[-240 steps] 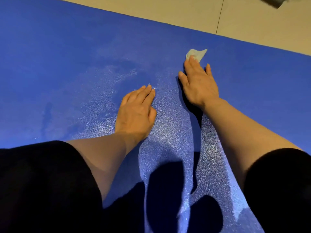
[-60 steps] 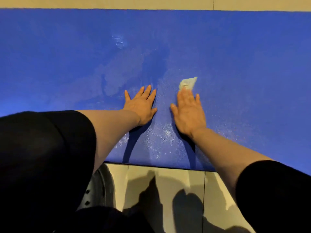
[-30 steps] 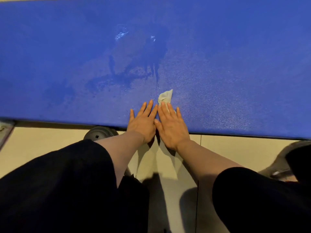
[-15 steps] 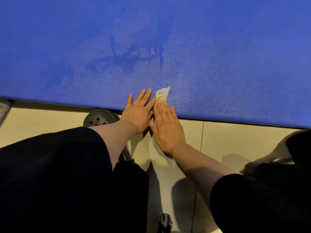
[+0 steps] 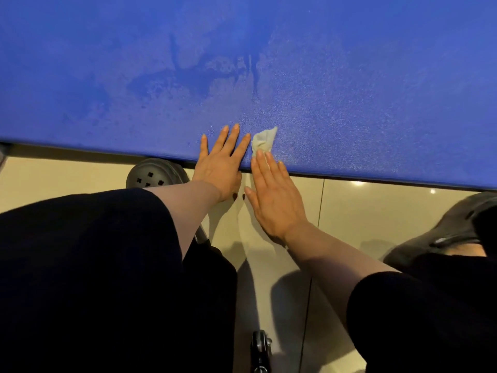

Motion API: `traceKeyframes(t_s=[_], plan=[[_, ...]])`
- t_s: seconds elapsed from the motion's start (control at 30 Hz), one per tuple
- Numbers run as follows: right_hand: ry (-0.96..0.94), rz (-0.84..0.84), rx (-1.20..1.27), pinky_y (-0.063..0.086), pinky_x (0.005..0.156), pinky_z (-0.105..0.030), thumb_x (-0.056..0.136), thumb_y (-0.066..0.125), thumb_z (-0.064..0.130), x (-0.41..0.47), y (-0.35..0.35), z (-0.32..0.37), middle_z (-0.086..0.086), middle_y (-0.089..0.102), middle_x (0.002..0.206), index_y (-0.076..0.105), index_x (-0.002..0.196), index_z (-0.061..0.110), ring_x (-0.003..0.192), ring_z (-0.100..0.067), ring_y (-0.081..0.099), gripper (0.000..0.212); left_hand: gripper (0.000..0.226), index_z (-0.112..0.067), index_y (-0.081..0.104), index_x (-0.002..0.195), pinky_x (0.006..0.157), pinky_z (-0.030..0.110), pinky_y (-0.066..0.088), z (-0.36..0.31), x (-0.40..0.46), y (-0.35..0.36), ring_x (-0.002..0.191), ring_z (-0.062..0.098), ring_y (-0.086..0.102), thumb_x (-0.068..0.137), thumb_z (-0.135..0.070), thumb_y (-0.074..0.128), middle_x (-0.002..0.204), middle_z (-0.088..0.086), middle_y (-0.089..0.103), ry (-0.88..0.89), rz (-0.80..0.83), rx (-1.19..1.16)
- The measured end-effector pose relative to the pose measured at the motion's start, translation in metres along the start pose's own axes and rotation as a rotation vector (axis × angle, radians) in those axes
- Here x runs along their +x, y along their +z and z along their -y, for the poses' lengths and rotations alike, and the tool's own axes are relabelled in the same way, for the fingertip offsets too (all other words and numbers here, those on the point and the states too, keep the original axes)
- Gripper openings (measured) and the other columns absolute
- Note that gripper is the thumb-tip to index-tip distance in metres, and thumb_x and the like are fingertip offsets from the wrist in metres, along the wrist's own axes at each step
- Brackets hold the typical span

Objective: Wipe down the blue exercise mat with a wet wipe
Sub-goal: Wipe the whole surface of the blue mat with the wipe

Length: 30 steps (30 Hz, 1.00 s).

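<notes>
Left sleeve [image 5: 86,265]: dark, matte cloth covering the upper arm; it fills the lower left and runs off the frame edge.
Shoe [image 5: 154,175]: rounded dark toe cap with small square holes, on the floor at the mat's near edge; its back half is hidden behind the left forearm.
Floor [image 5: 349,211]: pale, glossy tiles with thin dark joints and small bright glints.
Left hand [image 5: 222,165]: flat and released, fingers straight and slightly spread, fingertips on the mat, palm over its near edge.
Mat [image 5: 349,76]: blue, finely pebbled surface spanning the whole upper frame, with darker wet-looking patches and streaks above the hands; both ends are cut off by the frame.
Wet wipe [image 5: 263,141]: small, pale, crumpled triangle lying on the mat near its front edge, just right of the left fingertips; its lower part is hidden under the right fingers.
Right hand [image 5: 274,200]: flat, fingers straight and close together, fingertips pressing the wipe down; nothing is gripped.
Wheel-like object [image 5: 261,348]: dark and small at the bottom edge, too cut off to identify.
Right shoe [image 5: 441,227]: dark, partly hidden by dark clothing.
</notes>
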State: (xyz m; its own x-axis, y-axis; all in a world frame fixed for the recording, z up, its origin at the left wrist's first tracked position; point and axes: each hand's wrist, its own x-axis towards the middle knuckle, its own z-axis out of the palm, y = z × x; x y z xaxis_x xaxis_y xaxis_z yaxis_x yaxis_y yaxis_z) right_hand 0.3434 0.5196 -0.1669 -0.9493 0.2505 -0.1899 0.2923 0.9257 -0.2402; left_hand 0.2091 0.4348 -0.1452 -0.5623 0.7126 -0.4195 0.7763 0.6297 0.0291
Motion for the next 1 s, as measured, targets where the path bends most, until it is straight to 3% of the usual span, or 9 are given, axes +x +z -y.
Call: traceKeyframes(t_s=[0.17, 0.3, 0.43, 0.5, 0.57, 0.63, 0.8, 1.0], plan=[[0.06, -0.067, -0.055, 0.01, 0.121, -0.039, 0.102, 0.024, 0.037, -0.023, -0.003, -0.043, -0.013, 0.02, 0.159, 0.022, 0.152, 0.004, 0.148, -0.024, 0.017, 0.06, 0.072, -0.027, -0.015, 0.153, 0.119, 0.052, -0.002, -0.001, 0.001, 0.001, 0.149, 0.02, -0.012, 0.104, -0.03, 0.038, 0.162, 0.001, -0.016, 0.013, -0.018, 0.079], [0.092, -0.136, -0.126, 0.02, 0.117, -0.044, 0.088, 0.062, 0.017, -0.012, -0.009, -0.035, -0.022, 0.038, 0.149, 0.038, 0.143, -0.004, 0.141, -0.033, 0.034, 0.063, 0.072, -0.026, -0.016, 0.152, 0.119, 0.056, 0.004, 0.0, -0.005, -0.006, 0.15, 0.022, -0.008, 0.105, -0.021, 0.039, 0.162, 0.003, -0.012, 0.035, -0.037, 0.16], [0.133, -0.092, -0.205, 0.021, 0.117, -0.043, 0.079, 0.067, 0.002, 0.018, -0.051, -0.037, -0.022, 0.048, 0.14, 0.044, 0.137, -0.001, 0.135, -0.035, 0.041, 0.062, 0.077, -0.023, -0.008, 0.154, 0.119, 0.053, 0.008, 0.0, -0.015, -0.041, 0.15, 0.022, -0.003, 0.1, -0.005, 0.044, 0.163, 0.003, -0.005, 0.069, -0.054, 0.178], [0.123, -0.085, -0.212, 0.034, 0.111, -0.039, 0.076, 0.072, 0.003, 0.027, -0.08, -0.041, -0.019, 0.053, 0.13, 0.049, 0.13, 0.002, 0.124, -0.034, 0.049, 0.059, 0.074, -0.023, -0.002, 0.155, 0.12, 0.052, 0.008, 0.005, -0.021, -0.056, 0.15, 0.021, 0.001, 0.1, -0.004, 0.043, 0.163, 0.001, 0.001, 0.077, -0.104, 0.157], [0.081, -0.069, -0.226, 0.041, 0.101, -0.035, 0.08, 0.069, 0.004, 0.029, -0.111, -0.04, -0.015, 0.05, 0.131, 0.045, 0.131, 0.005, 0.119, -0.031, 0.049, 0.056, 0.065, -0.024, 0.005, 0.155, 0.119, 0.051, 0.006, 0.01, -0.024, -0.072, 0.15, 0.02, 0.008, 0.103, -0.012, 0.042, 0.163, 0.001, 0.009, 0.086, -0.187, 0.103], [0.041, -0.064, -0.236, 0.039, 0.102, -0.033, 0.088, 0.061, 0.007, 0.028, -0.138, -0.038, -0.013, 0.042, 0.14, 0.036, 0.138, 0.008, 0.125, -0.028, 0.044, 0.056, 0.061, -0.025, 0.011, 0.155, 0.118, 0.054, 0.002, 0.013, -0.028, -0.091, 0.148, 0.019, 0.016, 0.103, -0.022, 0.043, 0.162, 0.001, 0.016, 0.091, -0.237, 0.053], [0.037, -0.104, -0.283, 0.043, 0.097, -0.033, 0.091, 0.054, 0.005, 0.02, -0.212, -0.038, -0.011, 0.038, 0.146, 0.035, 0.138, 0.011, 0.131, -0.027, 0.042, 0.051, 0.084, -0.031, 0.006, 0.155, 0.115, 0.062, 0.001, 0.012, -0.047, -0.156, 0.15, 0.024, 0.005, 0.093, 0.009, 0.045, 0.163, 0.003, 0.008, -0.036, -0.24, 0.057], [0.105, -0.205, -0.376, 0.042, 0.099, -0.038, 0.096, 0.046, 0.009, -0.008, -0.314, -0.065, -0.007, 0.033, 0.153, 0.032, 0.143, 0.013, 0.137, -0.026, 0.036, 0.049, 0.088, -0.034, 0.005, 0.154, 0.118, 0.056, 0.011, -0.05, -0.06, -0.224, 0.15, 0.023, 0.009, 0.091, 0.009, 0.048, 0.162, 0.0, 0.011, -0.046, -0.413, -0.056]])
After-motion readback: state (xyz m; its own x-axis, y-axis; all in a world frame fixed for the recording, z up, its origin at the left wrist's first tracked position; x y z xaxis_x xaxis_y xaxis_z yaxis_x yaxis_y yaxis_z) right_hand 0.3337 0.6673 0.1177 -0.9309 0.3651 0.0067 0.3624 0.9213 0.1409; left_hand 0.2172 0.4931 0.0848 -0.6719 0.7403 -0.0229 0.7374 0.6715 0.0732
